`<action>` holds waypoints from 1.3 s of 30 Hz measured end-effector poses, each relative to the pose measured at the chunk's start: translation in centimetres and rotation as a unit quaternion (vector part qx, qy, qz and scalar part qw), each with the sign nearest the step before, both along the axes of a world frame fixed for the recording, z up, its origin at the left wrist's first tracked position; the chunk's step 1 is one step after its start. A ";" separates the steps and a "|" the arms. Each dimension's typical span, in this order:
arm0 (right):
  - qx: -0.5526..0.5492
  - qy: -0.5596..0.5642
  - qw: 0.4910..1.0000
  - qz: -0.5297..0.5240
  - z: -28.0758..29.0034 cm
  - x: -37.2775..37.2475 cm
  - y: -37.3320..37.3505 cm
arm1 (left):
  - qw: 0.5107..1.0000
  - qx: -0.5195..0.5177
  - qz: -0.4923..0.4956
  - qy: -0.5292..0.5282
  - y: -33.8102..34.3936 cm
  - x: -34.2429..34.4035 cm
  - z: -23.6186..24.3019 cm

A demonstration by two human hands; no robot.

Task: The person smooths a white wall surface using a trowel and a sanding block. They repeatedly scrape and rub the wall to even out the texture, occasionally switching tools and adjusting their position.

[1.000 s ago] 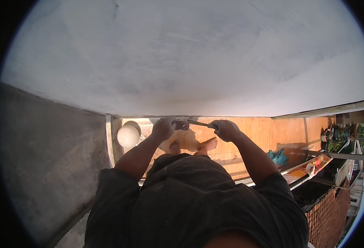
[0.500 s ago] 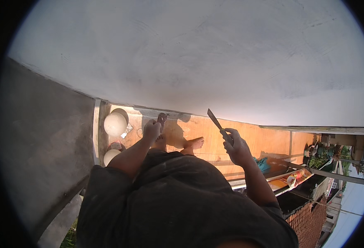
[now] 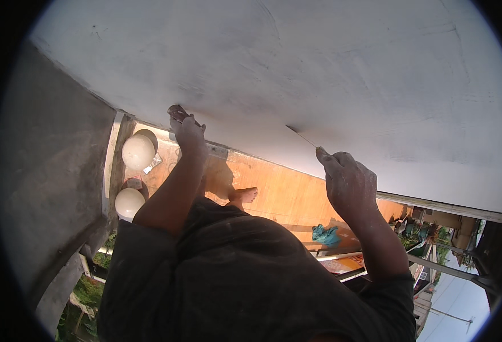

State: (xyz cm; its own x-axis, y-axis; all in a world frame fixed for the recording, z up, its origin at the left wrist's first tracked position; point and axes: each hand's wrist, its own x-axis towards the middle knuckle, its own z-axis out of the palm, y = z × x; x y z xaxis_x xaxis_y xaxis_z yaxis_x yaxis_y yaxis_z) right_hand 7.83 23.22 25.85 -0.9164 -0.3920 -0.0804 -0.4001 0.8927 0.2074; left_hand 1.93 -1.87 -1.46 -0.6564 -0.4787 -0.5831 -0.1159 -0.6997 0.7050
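Observation:
My left hand (image 3: 189, 137) is closed around a dark brown, flat sanding block or folded pad (image 3: 178, 112), held up against or just in front of the white wall (image 3: 319, 74). Its exact kind is hard to make out. In my right hand (image 3: 351, 185), dusted with pale powder, is a putty knife (image 3: 302, 135). The blade shows as a thin edge, and its tip appears to touch the wall; most of its handle is hidden in my fist. Faint dark smears and scratches mark the white surface.
Two round whitish containers (image 3: 138, 152) stand on the orange-brown floor (image 3: 274, 191) at the left, with a small packet beside them. A grey wall (image 3: 68, 148) rises on that side. A teal cloth (image 3: 325, 235) lies near the railing (image 3: 439, 268) at the right, with plants beyond.
Both hands have risen toward the white wall. My left hand has brought the brown pad up and left; my right hand has brought the putty knife's tip to the wall. The view has shifted slightly.

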 end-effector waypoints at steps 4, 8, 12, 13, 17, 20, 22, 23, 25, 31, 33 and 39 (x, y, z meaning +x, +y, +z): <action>0.024 -0.008 0.999 -0.029 -0.6 0.0 -0.8 | 0.999 0.017 0.003 0.026 -1.3 -0.8 1.6; 0.032 -0.035 0.998 -0.034 -1.2 -0.1 -1.4 | 0.999 0.016 0.002 0.035 -0.8 -1.3 1.5; 0.025 -0.048 0.997 -0.062 -0.8 1.0 -0.7 | 0.999 0.013 -0.009 0.029 0.6 1.2 0.2; 0.014 -0.042 0.997 -0.062 -0.7 1.3 -0.3 | 0.995 0.022 -0.096 0.009 1.1 2.2 0.0; -0.039 -0.058 0.994 -0.079 -0.8 2.5 1.7 | 0.894 0.020 -0.447 -0.019 4.2 6.9 0.5; -0.117 -0.112 0.984 -0.076 -1.5 2.7 2.9 | 0.787 0.143 -0.598 0.057 7.2 8.1 3.0; -0.173 -0.203 0.960 -0.088 -1.6 2.4 3.2 | 0.751 0.199 -0.604 0.181 9.5 7.7 5.5; -0.232 -0.257 0.927 -0.146 -1.5 2.3 3.3 | 0.732 0.188 -0.628 0.185 10.3 7.5 6.6; -0.368 -0.337 0.805 -0.320 -1.0 1.8 3.2 | 0.745 0.212 -0.569 0.275 12.1 6.9 8.9; -0.391 -0.401 0.706 -0.434 0.9 0.6 2.1 | 0.794 0.209 -0.452 0.349 14.5 7.4 11.4; -0.394 -0.389 0.729 -0.402 1.0 0.4 1.8 | 0.795 0.203 -0.445 0.360 14.7 7.8 11.2; -0.374 -0.354 0.756 -0.404 -0.4 0.9 1.4 | 0.789 0.323 -0.391 0.346 15.1 8.0 11.1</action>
